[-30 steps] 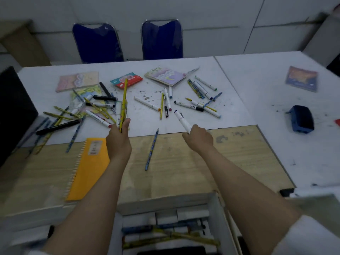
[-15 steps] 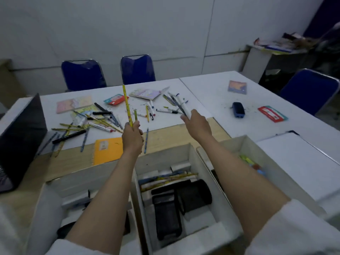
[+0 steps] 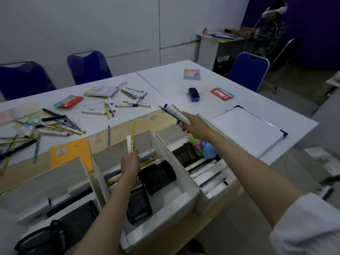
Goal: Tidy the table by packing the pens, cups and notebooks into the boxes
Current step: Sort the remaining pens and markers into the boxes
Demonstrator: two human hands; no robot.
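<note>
The left hand (image 3: 129, 163) covers the lower shafts of the pens it grips, so their number cannot be told. The right hand (image 3: 195, 127) hides the rear ends of its markers (image 3: 174, 112). The left box (image 3: 60, 181) is cut off by the bottom-left edge. Print on the orange notebook (image 3: 70, 153) label is too small to read. The seated person (image 3: 272, 28) at the far desk is dim and blurred.

Three open white cardboard boxes (image 3: 185, 183) side by side, black mesh cups (image 3: 158, 176) and pens inside, loose coloured pens (image 3: 103, 112) scattered across white table, orange spiral notebook (image 3: 70, 153) flat beside boxes
</note>
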